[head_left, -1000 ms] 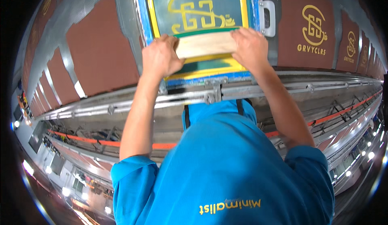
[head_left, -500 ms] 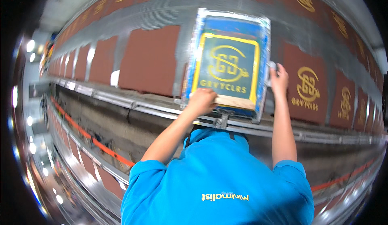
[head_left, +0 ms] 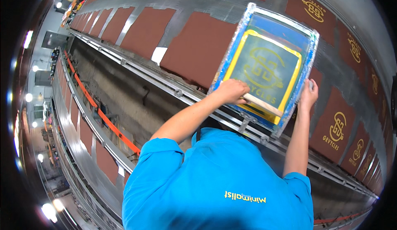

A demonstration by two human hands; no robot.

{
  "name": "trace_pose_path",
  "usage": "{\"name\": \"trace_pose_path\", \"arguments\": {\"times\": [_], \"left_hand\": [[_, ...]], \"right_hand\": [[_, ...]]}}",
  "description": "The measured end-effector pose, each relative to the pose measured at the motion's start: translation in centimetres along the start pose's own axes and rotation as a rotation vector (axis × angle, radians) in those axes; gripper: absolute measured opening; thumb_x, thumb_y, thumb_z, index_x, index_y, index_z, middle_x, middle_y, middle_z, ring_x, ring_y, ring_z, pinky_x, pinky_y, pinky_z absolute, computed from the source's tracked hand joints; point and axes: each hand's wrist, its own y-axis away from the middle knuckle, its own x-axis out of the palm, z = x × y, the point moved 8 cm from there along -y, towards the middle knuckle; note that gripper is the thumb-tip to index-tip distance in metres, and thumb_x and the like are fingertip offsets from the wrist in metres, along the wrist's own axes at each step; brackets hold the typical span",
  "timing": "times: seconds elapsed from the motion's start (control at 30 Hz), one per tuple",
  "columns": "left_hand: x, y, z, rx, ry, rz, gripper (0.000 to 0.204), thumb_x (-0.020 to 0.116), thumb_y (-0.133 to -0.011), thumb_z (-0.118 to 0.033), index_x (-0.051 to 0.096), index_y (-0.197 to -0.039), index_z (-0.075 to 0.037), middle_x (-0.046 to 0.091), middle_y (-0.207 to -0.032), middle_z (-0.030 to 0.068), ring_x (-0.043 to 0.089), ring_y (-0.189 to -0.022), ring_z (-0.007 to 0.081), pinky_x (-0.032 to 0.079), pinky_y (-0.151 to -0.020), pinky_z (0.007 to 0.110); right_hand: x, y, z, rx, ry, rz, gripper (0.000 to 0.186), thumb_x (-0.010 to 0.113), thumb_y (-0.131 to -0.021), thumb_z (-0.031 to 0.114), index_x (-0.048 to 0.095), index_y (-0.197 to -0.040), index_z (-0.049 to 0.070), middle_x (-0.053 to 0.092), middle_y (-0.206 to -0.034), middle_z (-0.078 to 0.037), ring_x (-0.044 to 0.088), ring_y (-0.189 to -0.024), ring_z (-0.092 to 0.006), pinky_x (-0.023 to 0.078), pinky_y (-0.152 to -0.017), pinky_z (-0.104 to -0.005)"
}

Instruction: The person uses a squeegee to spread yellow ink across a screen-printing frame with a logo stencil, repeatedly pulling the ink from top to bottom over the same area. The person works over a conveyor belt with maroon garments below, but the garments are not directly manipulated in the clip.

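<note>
A rectangular screen-printing frame (head_left: 313, 48) with a pale metal rim and blue edging stands over the long table in front of me. Yellow bands border its grey-green mesh (head_left: 269, 50), where an emblem with lettering shows faintly. My left hand (head_left: 233, 91) is closed round one end of a squeegee (head_left: 264, 104), whose pale wooden bar lies across the near part of the mesh. At the right rail, my right hand (head_left: 308, 94) has its fingers curled on the frame's edge. A metal bracket (head_left: 247, 120) sits at the frame's near side. The fabric beneath the frame is mostly hidden.
Brown fabric panels lie along the grey table (head_left: 182, 29). A plain panel (head_left: 194, 50) is left of the frame; a yellow-printed panel (head_left: 333, 124) is right. A metal rail (head_left: 178, 92) follows the near edge. An orange strip (head_left: 103, 118) runs along another table behind left.
My view has turned, so the table slants and the frame appears farther right and tilted. The emblem in the mesh looks paler. Both hands keep their places on squeegee and frame.
</note>
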Motion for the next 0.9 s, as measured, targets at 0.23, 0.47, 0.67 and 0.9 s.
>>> {"name": "trace_pose_path", "arguments": {"times": [0.23, 0.47, 0.67, 0.9], "left_hand": [[-5.0, 5.3, 18.8, -0.087, -0.053, 0.300, 0.064, 0.073, -0.083, -0.071, 0.077, -0.094, -0.008, 0.076, -0.091, 0.0131, 0.076, -0.089, 0.0368, 0.060, -0.075, 0.050], [-6.2, 7.0, 25.7, -0.071, 0.037, 0.530, 0.072, 0.073, -0.082, -0.074, 0.076, -0.093, -0.003, 0.076, -0.090, 0.0176, 0.074, -0.090, 0.0405, 0.058, -0.079, 0.052], [-4.0, 8.4, 28.3, -0.184, 0.179, 0.708, 0.070, 0.080, -0.076, -0.072, 0.081, -0.105, -0.008, 0.078, -0.100, 0.0205, 0.075, -0.100, 0.0401, 0.058, -0.088, 0.052], [-7.1, 4.8, 32.0, -0.227, 0.225, 0.729, 0.078, 0.082, -0.073, -0.075, 0.082, -0.108, -0.005, 0.077, -0.096, 0.0223, 0.075, -0.094, 0.0377, 0.058, -0.084, 0.049]], "right_hand": [[18.5, 11.0, 2.1, 0.039, 0.133, 0.018, 0.041, 0.078, -0.098, 0.026, 0.070, -0.128, -0.001, 0.073, -0.117, -0.015, 0.068, -0.107, -0.0213, 0.053, -0.097, -0.0350], [25.8, 15.4, 4.6, 0.145, 0.153, -0.063, 0.036, 0.076, -0.098, 0.022, 0.071, -0.126, 0.001, 0.075, -0.113, -0.012, 0.070, -0.103, -0.0198, 0.055, -0.093, -0.0350], [28.6, 16.4, 5.5, 0.140, 0.461, -0.014, 0.047, 0.077, -0.093, 0.037, 0.069, -0.130, 0.010, 0.077, -0.114, -0.014, 0.074, -0.102, -0.0280, 0.056, -0.093, -0.0401], [28.9, 15.9, 3.9, 0.131, 0.498, -0.014, 0.049, 0.077, -0.091, 0.037, 0.067, -0.132, 0.013, 0.077, -0.107, -0.014, 0.075, -0.096, -0.0290, 0.056, -0.090, -0.0421]]}}
